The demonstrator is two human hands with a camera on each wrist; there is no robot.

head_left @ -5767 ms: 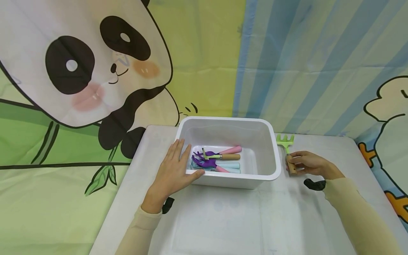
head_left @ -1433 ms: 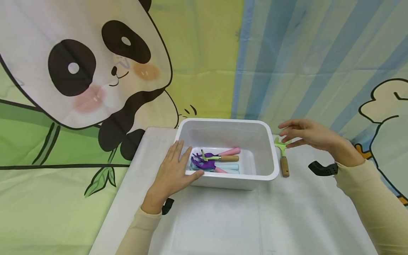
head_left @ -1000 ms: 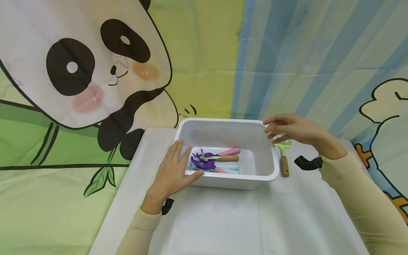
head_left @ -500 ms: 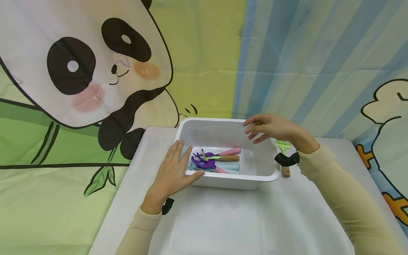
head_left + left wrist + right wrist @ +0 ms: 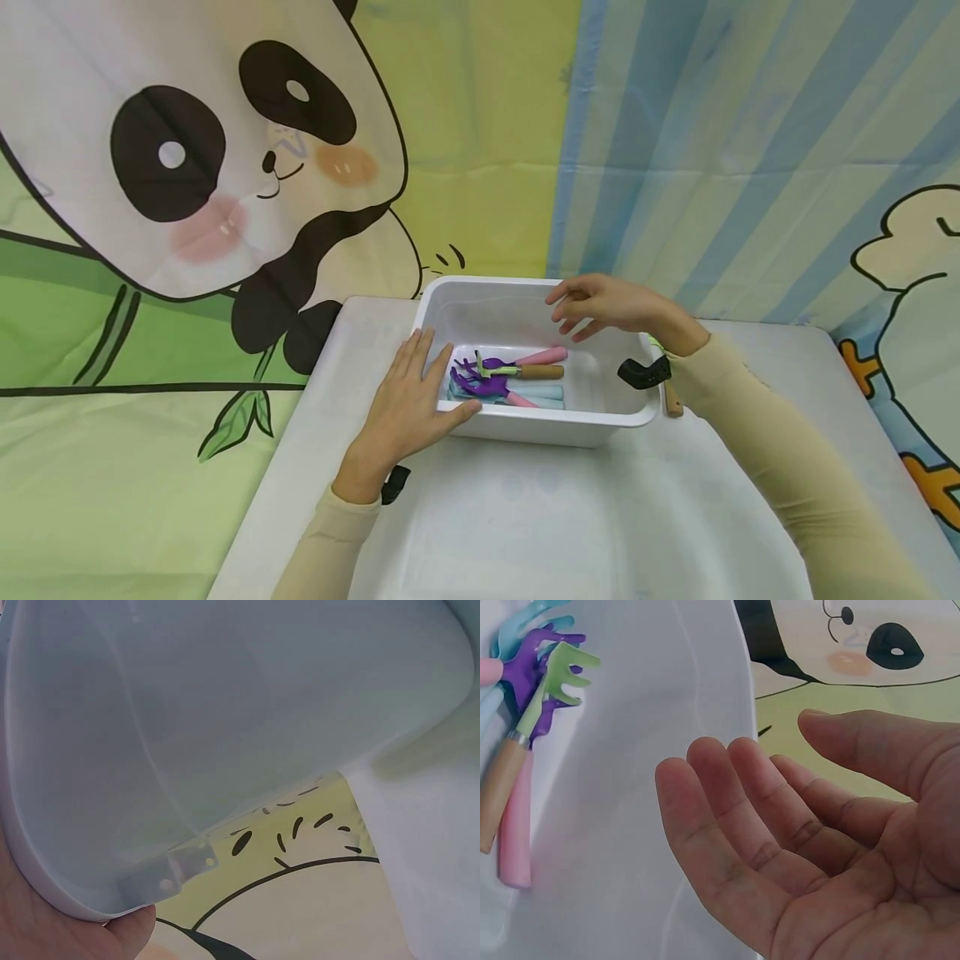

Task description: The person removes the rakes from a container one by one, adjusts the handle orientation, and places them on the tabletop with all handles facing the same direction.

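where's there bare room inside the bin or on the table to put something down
Inside the bin, the right half of the floor is bare, between the toy tools and the right wall. The table in front of the bin, between both sleeves, is bare. The bin's left half is crowded with tools, and the left hand rests on its rim.

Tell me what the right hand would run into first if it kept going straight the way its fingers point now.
Probably nothing at once: the right hand hovers open above the white bin, fingers pointing left across its opening. Farther on lies the bin's left wall, though height is hard to judge.
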